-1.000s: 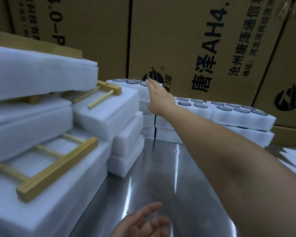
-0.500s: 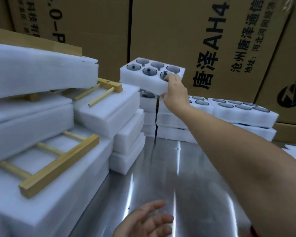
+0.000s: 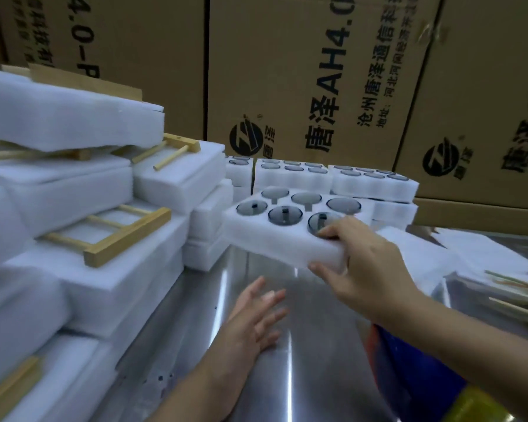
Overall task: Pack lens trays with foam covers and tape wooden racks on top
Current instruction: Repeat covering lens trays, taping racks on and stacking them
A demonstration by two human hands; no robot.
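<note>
1. Holding a lens tray (image 3: 287,239) clear of the worktop (image 3: 290,376), the right hand (image 3: 369,269) grips its near right corner. Fingers lie over the top face by one pocket, with another digit at the lower edge. A one-corner pinch likely works because the foam looks light.
2. The tray is in the air, roughly level, above bare steel and in front of the back stacks of trays (image 3: 293,175). It is probably kept level so the six dark lenses stay in their pockets. No cover is on it yet.
3. The left hand (image 3: 256,318) is open, fingers spread, palm down, low over the worktop below the tray. Contact with the steel is unclear. It looks ready to take the free end or steady the set-down.
4. Packs (image 3: 113,287) are piled at the left, white foam with a wooden rack (image 3: 116,236) on top. They look done and are likely stacked aside to leave the middle as the packing spot.
5. Foam sheets (image 3: 421,254) lie just behind the right hand and blurred loose sticks (image 3: 515,303) lie further right, so supplies are within reach.
6. Cardboard boxes (image 3: 317,71) stand behind everything.
7. Step judged: bringing the tray to the packing spot. Cover, rack and tape are not yet done for this one.
</note>
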